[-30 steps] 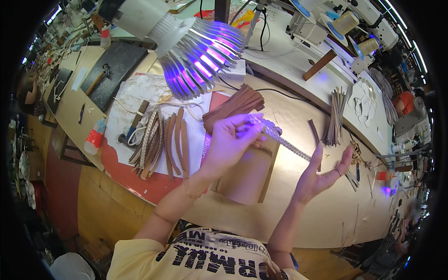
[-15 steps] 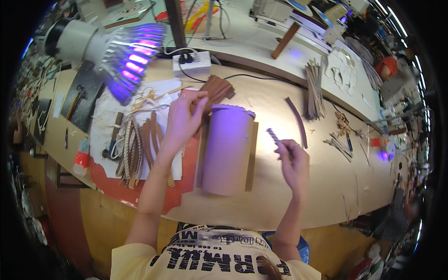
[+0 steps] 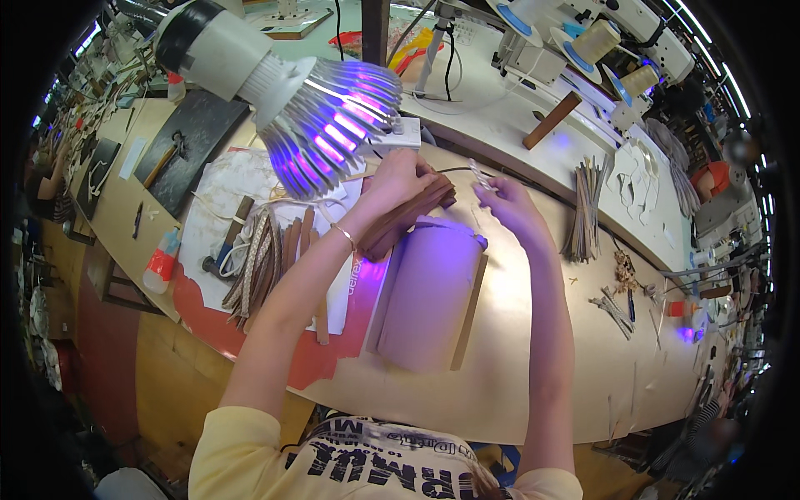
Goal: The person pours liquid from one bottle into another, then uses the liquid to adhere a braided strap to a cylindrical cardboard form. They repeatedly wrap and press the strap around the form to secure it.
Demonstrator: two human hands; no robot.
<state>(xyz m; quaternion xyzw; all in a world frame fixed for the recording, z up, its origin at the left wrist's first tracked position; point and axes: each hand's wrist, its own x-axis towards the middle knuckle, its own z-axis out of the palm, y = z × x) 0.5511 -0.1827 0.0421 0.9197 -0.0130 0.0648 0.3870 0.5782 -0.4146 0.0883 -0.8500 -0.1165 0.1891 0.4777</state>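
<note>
While your left hand [image 3: 402,179] was up in the air by the lamp a second ago, it now rests on the brown leather strips [image 3: 408,218] at the back of the bench. Your fingers are curled over the top of that stack and seem to be gripping it, though the hand hides how many strips you have.

Your right hand [image 3: 510,208] has moved up too. Before, it was low and off to the side. Now it is near the left one, just past the far end of the stack. It pinches a thin see-through ruler [image 3: 481,175] between thumb and fingers, and the ruler pokes up toward the back.

So both hands have come together at the stack. I think that means you are done with the last piece and are picking out or measuring a new strip.

Right below your hands lies a big pale board [image 3: 429,292], lit purple by the lamp [image 3: 329,121] above. To its left, more strips [image 3: 265,258] lie on a white sheet [image 3: 225,200]. A second bundle of strips [image 3: 586,204] lies well off to your right on the wooden bench [image 3: 542,367].
</note>
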